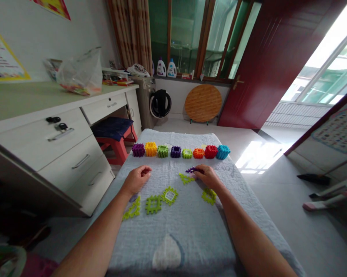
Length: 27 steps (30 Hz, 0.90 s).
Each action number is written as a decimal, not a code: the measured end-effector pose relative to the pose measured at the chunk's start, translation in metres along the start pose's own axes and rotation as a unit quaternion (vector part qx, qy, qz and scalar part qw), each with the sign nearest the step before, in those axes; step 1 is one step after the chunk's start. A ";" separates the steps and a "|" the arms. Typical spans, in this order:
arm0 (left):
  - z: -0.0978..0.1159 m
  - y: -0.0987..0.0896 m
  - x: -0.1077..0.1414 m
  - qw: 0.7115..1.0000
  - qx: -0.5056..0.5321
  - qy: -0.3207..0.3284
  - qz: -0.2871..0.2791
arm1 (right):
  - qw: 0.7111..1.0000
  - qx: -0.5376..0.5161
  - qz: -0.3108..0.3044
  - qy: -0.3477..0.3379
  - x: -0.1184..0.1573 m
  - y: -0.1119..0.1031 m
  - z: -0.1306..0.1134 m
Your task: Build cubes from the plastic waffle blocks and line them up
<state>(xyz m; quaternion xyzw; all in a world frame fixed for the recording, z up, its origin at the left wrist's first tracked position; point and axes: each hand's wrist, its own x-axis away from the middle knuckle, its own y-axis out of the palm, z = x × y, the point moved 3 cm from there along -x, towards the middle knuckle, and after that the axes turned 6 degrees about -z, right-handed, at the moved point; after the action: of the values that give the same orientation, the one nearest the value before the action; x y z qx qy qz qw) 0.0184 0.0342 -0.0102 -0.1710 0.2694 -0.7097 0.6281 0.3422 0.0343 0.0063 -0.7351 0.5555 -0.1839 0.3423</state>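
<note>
My right hand pinches a small dark purple building piece with a notched edge. Just below that piece lies a yellow-green triangular piece on the cloth. My left hand is loosely closed above the cloth at left, with nothing visible in its fingers. Near my left wrist is another yellow-green triangular piece, partly covered by the arm. Between my arms lie a green window-frame square and a green square with a white grid. A yellow-green notched piece rests beside my right wrist.
Several assembled cubes line the far side of the cloth-covered table, from a purple cube to a blue cube. A white desk and a red stool stand at left. Beyond is a round wooden board.
</note>
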 end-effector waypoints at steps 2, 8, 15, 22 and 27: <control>0.001 0.000 0.000 1.000 -0.001 -0.001 0.000 | 0.995 -0.076 0.028 0.051 -0.005 -0.002 0.002; -0.001 0.000 -0.001 1.000 0.004 0.005 -0.007 | 0.915 -0.382 0.008 0.129 -0.027 0.006 -0.019; -0.001 0.001 0.000 1.000 0.010 0.008 -0.012 | 0.836 -0.533 -0.008 0.132 -0.053 0.040 -0.048; 0.003 0.000 0.001 1.000 0.000 0.008 -0.022 | 0.870 -0.459 0.159 0.082 -0.075 0.038 -0.047; 0.006 -0.001 0.003 1.000 0.003 0.006 -0.024 | 0.877 -0.406 0.255 0.029 -0.095 0.035 -0.040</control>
<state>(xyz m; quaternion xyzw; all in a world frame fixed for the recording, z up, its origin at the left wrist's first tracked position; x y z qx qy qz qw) 0.0205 0.0304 -0.0050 -0.1709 0.2669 -0.7264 0.6098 0.2622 0.1068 0.0195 -0.6367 0.7594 0.1299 0.0327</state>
